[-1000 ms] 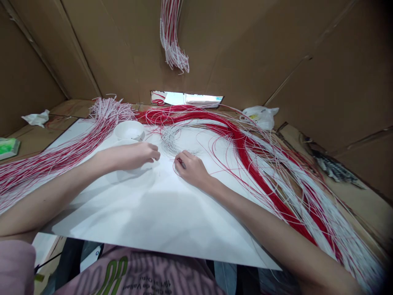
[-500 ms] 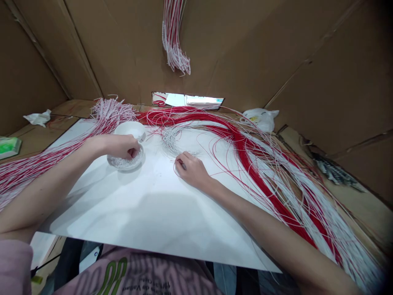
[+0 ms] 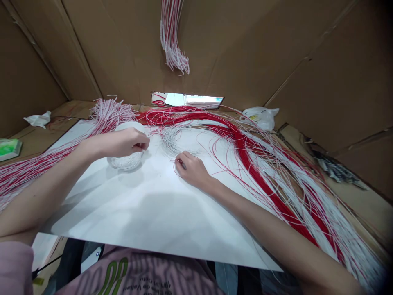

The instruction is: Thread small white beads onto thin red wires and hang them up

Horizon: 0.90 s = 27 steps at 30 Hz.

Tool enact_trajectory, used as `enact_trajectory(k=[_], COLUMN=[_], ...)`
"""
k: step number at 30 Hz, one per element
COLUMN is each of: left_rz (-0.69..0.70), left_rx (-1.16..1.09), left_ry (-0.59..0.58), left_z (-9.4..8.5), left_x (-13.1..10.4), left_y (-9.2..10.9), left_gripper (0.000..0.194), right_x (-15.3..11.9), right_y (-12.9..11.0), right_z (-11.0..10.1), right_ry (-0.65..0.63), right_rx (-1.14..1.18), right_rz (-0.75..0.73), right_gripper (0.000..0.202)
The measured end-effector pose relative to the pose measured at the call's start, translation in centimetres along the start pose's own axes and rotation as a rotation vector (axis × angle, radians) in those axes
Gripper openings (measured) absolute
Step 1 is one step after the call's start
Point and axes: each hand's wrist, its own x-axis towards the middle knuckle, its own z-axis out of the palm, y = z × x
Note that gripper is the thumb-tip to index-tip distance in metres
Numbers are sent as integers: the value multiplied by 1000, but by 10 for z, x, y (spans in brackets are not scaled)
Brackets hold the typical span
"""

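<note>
My left hand [image 3: 132, 141] is over the rim of a white bowl [image 3: 125, 169] holding small whitish pieces, too small to name. Its fingers are pinched, and whatever is between them is hidden. A second white bowl [image 3: 129, 125] stands right behind, partly covered by that hand. My right hand [image 3: 190, 167] rests on the white board [image 3: 147, 221] with its fingertips closed on a thin red cord, of which only a little shows. Just beyond it, a curved bundle of fine grey-white strands [image 3: 170, 141] lies on the board.
Long red and white cords [image 3: 245, 151] sweep along the back and right side. More pink-white cords [image 3: 107, 114] lie at left, and a bunch [image 3: 175, 53] hangs from the cardboard wall [image 3: 245, 49]. A plastic bag [image 3: 260, 118] and crumpled tissue [image 3: 38, 119] lie near the back.
My left hand has risen out of the bowl of small pieces and shifted slightly right, fingers still pinched. My right hand has stayed in place.
</note>
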Motion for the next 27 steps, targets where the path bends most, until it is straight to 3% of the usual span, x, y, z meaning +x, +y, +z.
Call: enact_trajectory(k=[3,9,14,22,27], left_rz=[122,185,223,216,99], left_rx=[-31,-43,-52,-74,-23], left_ry=[83,-23,-63,-119,72], left_z=[12,45,54,43,12], left_x=[9,29,29,25,14], left_y=[13,18,15,25,3], left_gripper=[19,20,20,21,19], right_x=[0,1,0,0,0], right_y=[-1,-1,-1,-1,-1], right_z=[0,-1,-1,-1,0], right_ry=[-2,-1,-1,1,3], right_rx=[-2,-9,-9,-11,-11], right_rz=[2,-4,1,1,5], right_gripper=[11,10,11,11,11])
